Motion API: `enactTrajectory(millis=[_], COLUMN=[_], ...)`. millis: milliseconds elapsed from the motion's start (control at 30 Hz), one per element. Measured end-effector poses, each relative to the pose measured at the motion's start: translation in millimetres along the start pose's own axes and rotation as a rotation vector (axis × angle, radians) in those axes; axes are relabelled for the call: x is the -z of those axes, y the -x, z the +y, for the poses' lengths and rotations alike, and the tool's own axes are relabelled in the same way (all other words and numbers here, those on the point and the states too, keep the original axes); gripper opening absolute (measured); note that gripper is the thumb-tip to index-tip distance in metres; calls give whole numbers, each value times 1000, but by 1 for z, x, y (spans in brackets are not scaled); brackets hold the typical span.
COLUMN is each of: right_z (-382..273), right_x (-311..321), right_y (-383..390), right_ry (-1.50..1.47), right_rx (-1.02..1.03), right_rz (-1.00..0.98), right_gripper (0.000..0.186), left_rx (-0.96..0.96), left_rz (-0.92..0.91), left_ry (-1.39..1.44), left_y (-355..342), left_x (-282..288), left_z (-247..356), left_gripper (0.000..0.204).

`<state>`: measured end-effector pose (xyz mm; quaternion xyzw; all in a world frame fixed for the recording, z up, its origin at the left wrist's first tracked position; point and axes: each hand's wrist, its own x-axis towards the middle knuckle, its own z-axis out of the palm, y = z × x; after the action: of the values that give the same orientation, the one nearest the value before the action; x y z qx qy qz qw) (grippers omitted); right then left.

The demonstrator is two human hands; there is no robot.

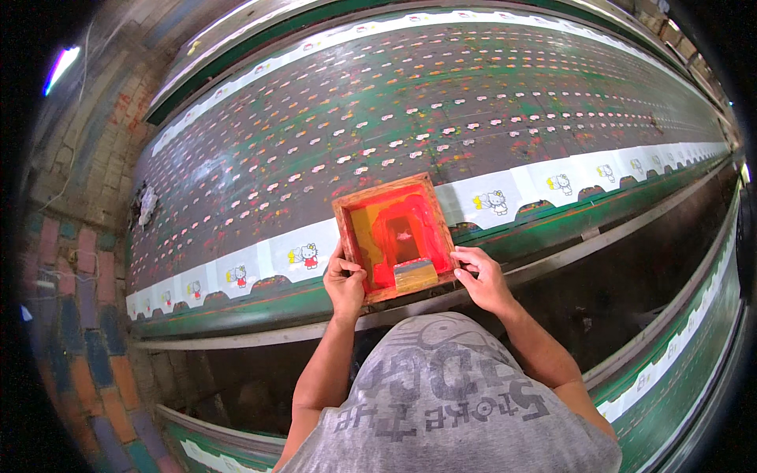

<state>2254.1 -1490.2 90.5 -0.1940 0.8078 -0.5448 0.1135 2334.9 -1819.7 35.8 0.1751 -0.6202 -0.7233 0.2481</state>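
Between my hands is a square wooden screen-printing frame (pixel 383 188), tilted slightly, over the row of white fabric pieces at the table's near edge. Red ink (pixel 430 217) coats much of its mesh, around a see-through window in the middle. A short squeegee (pixel 416 277) with a yellowish block lies inside, against the near rim. My left hand (pixel 345 285) grips the left side near the lower corner, its fingers curled. At the lower right corner, my right hand (pixel 482 279) holds the rim between thumb and fingers.
The long printing table (pixel 315 142) carries rows of small pale marks. White fabric pieces (pixel 516 188) line its near edge; cat prints left of the frame have red clothing, those right lack it. A crumpled whitish thing (pixel 147 204) lies at the left end. Another table (pixel 670 378) stands behind me.
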Motion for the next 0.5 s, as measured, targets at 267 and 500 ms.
enactTrajectory(millis=[267,500], right_z=[-29,-36], right_x=[3,-24], right_y=[-17,-35], right_ry=[229,428], right_rx=[508,714], right_rz=[-90,-335], right_gripper=[33,36], left_rx=[49,103], left_rz=[36,37], left_ry=[-17,-39], left_y=[3,3], left_x=[-8,-10], left_z=[7,15], left_gripper=[31,25])
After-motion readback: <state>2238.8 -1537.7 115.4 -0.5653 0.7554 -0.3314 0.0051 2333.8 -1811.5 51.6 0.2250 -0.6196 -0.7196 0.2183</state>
